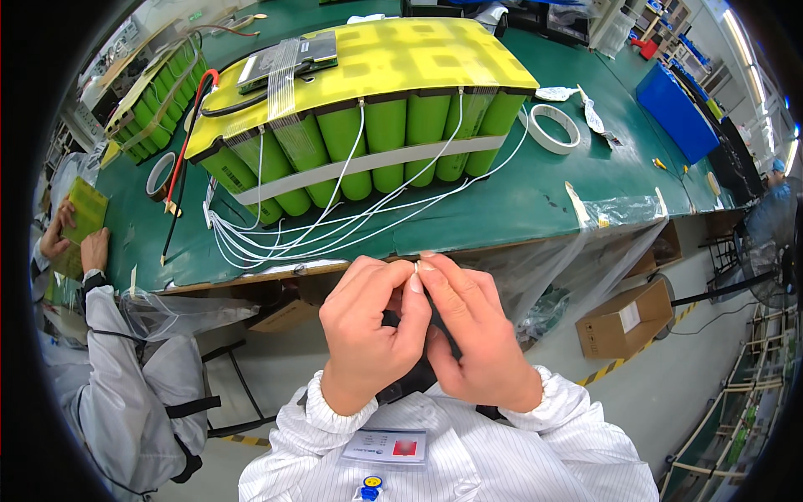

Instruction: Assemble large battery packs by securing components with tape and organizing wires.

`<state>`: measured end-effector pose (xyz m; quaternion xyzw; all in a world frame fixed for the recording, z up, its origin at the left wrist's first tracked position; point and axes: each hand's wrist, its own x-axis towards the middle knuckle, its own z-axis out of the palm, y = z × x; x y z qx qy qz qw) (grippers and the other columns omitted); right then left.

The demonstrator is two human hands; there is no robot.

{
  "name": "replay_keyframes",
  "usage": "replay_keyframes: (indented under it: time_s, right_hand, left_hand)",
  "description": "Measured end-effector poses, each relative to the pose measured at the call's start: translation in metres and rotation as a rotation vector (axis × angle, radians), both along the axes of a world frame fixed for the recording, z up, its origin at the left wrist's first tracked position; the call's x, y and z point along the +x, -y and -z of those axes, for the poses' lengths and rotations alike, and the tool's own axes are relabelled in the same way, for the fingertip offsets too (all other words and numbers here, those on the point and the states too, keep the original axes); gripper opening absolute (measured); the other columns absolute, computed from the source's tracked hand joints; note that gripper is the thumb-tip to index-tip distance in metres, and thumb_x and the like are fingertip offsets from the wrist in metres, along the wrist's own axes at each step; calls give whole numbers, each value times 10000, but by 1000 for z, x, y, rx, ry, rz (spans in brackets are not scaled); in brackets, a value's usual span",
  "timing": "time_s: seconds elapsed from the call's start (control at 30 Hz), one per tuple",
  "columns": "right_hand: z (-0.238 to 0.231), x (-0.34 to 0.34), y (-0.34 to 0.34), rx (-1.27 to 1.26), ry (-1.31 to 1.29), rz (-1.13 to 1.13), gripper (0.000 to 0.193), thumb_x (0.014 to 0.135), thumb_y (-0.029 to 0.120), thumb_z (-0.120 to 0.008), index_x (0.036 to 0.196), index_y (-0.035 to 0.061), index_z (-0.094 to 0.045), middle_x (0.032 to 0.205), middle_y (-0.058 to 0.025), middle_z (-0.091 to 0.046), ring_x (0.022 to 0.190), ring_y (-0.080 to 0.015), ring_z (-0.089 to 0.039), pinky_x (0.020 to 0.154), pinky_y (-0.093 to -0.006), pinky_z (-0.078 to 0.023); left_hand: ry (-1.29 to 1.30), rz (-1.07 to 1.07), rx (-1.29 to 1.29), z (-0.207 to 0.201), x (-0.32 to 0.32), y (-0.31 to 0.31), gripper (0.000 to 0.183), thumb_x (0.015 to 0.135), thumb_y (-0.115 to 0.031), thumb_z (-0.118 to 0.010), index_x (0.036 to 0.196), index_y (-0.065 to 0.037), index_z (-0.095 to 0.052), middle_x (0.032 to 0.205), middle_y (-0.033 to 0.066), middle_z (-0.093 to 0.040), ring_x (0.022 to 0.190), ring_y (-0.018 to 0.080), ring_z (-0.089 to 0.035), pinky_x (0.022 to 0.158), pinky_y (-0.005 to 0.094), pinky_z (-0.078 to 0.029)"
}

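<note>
My left hand (376,314) and my right hand (477,330) meet in front of the table's near edge, fingertips pinched together. Between them shows a tiny pale sliver, too small to name. Beyond the hands stands a battery pack (385,142) of green cylindrical cells under a yellow sheet, with a white strip round its side. A flat black-and-silver module (288,63) is taped on top. Thin white wires (335,243) run from the cells' upper edge and gather at a white connector (207,209) at the left. Neither hand touches the pack.
The green table (535,201) carries a roll of white tape (554,129), a brown tape roll (159,177), red and black leads (186,159) and a blue box (677,113). A second pack (159,105) stands far left. A co-worker's hands (75,243) hold a yellow-green piece. A cardboard box (623,322) sits below.
</note>
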<state>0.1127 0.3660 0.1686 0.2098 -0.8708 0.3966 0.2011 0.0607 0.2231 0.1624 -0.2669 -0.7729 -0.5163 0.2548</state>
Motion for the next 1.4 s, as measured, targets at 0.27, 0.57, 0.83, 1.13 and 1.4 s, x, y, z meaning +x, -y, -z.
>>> replay_keyframes:
  time_s: [0.27, 0.57, 0.83, 1.13, 1.4]
  right_hand:
    - [-4, -8, -21, -792, 247, 7, 491, 838, -71, -638, 1323, -30, -573, 1204, -144, -645, 900, -151, -614, 826, -281, -527]
    - [-3, -28, -21, -329, -55, -57, 276, 803, -16, -774, 1072, 31, -734, 1061, -115, -676, 799, -182, -647, 672, -295, -526]
    - [1, -35, -23, -286, -174, 2, 230, 763, -15, -788, 984, 38, -750, 962, -76, -702, 803, -213, -646, 662, -297, -515]
    - [-1, -34, -24, 14, -384, 108, 241, 723, 45, -746, 951, -2, -683, 938, -96, -656, 739, -272, -608, 656, -369, -513]
    - [29, 14, -91, -630, 204, 314, 98, 904, 36, -663, 884, -46, -711, 841, -115, -710, 578, -131, -620, 529, -266, -503]
  left_hand:
    - [734, 324, 610, -14, 6, 7, 121, 942, 2, -611, 970, 82, -696, 868, 111, -695, 675, 111, -641, 506, 237, -544]
    - [875, 512, 651, -7, 8, 7, 246, 969, -71, -594, 1129, 84, -697, 953, 144, -720, 809, 175, -697, 608, 308, -617]
    - [870, 513, 618, -8, 7, 3, 291, 995, -82, -545, 1212, 71, -663, 1031, 153, -709, 911, 193, -691, 693, 329, -635]
    - [950, 568, 542, 2, 15, -3, 351, 1040, -89, -476, 1345, 57, -570, 1183, 117, -659, 994, 150, -656, 802, 285, -600]
    - [871, 682, 97, 12, 21, -13, 370, 1043, -241, -506, 1254, 30, -645, 1048, 145, -706, 862, 162, -659, 733, 301, -598]
